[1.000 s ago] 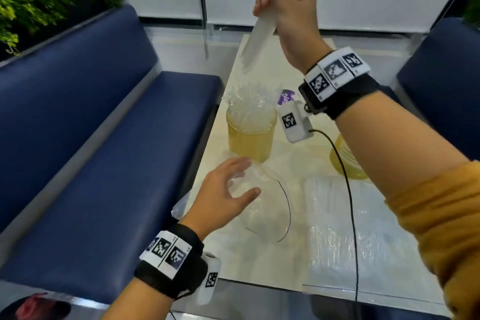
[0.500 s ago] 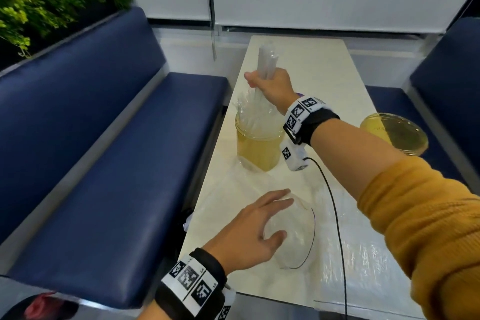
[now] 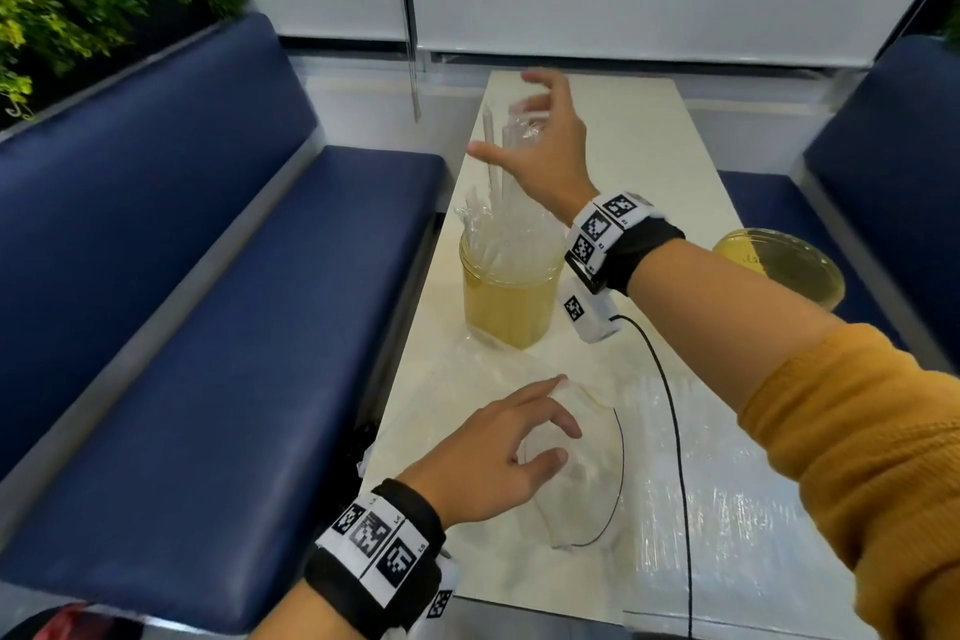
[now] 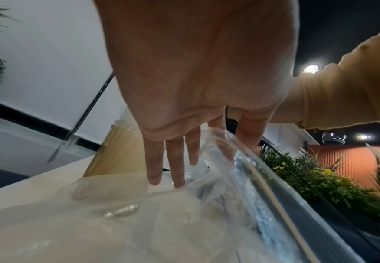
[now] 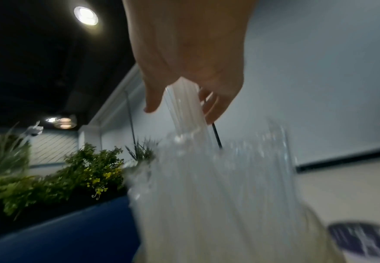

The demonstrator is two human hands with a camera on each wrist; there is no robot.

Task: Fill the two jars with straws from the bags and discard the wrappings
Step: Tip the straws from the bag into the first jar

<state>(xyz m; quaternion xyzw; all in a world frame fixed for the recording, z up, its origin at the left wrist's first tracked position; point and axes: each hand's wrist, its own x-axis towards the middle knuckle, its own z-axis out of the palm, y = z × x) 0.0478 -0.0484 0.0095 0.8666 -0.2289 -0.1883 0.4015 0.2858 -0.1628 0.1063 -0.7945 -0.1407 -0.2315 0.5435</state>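
Head view: the right hand [image 3: 545,146] hovers over the near jar [image 3: 511,294], fingers spread, just beside the tall wrapped straws [image 3: 498,172] standing in it. The left hand [image 3: 498,463], fingers loosely apart, rests its fingertips on the clear bag [image 3: 576,473] lying nearer the person than that jar. Straws look light, slippery and bendable; a mid-bundle hold seems best.

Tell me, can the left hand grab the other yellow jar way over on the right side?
Probably not easily. The left hand rests on a clear bag at the near edge, and the right arm stretches across between it and the empty jar.
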